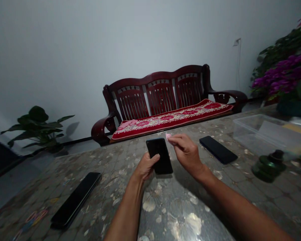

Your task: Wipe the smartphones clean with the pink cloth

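Observation:
My left hand [145,165] grips a dark smartphone [163,160] along its left side, thumb lying across the black screen. The phone is tilted up above the patterned tabletop [160,207]. Just right of its upper corner, my right hand [187,150] pinches a small pink cloth or tissue [168,136] between thumb and fingers. A second dark phone [218,149] rests flat on the table to the right of that hand. Further left and closer to me lies a third black phone [76,199].
On the right stand a green glass bottle [269,165] with a black cap and a clear plastic box [251,129]. Several coloured bands [36,217] lie at the left. Behind the table is a wooden bench [160,90], with potted plants [37,129] and purple flowers [286,73] at the sides.

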Motion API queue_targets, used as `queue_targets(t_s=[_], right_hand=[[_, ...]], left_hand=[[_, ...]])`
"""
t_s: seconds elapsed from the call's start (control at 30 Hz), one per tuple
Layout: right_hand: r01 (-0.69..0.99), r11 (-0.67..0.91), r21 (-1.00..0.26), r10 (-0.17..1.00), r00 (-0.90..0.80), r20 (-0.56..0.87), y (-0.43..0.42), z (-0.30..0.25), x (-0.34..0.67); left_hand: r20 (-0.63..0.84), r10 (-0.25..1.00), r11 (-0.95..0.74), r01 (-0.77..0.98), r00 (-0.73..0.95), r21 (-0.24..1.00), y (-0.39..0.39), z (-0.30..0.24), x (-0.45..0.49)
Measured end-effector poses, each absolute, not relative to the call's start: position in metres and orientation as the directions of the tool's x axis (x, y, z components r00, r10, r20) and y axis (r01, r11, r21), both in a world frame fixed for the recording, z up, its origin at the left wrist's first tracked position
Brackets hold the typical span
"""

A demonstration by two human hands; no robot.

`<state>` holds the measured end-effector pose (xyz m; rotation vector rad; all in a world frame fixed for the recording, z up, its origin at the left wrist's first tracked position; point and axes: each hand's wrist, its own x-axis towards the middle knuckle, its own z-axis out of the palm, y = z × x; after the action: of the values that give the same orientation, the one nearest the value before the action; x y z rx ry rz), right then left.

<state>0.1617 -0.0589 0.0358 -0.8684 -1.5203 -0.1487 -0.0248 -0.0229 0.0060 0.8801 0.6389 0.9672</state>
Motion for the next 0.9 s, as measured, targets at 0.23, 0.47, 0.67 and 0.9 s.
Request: queue_targets(t_s=[0.23,0.47,0.67,0.9], right_hand=[[0.572,0.700,-0.428,0.398,0.185,0.899,-0.061,0.048,0.167],[0.590,0.706,-0.392,0.405,0.118,0.907,-0.059,0.041,0.165],[0.573,0.771,-0.277,0.347,-0.013,0.938,-0.070,0.038,0.154],[0.534,0.820,-0.205,0.312,-0.117,0.943,-0.070,0.033,0.150]], left_hand=[[0.178,0.970,-0.146,-0.190,0.167,0.971,-0.026,0.015,-0.007],[0.170,0.981,-0.105,-0.482,0.092,0.870,-0.036,0.016,-0.007],[0.171,0.985,-0.134,-0.513,0.025,0.848,-0.032,0.009,-0.013],[0.752,0.655,-0.741,0.260,0.074,0.620,-0.016,-0.013,-0.026]])
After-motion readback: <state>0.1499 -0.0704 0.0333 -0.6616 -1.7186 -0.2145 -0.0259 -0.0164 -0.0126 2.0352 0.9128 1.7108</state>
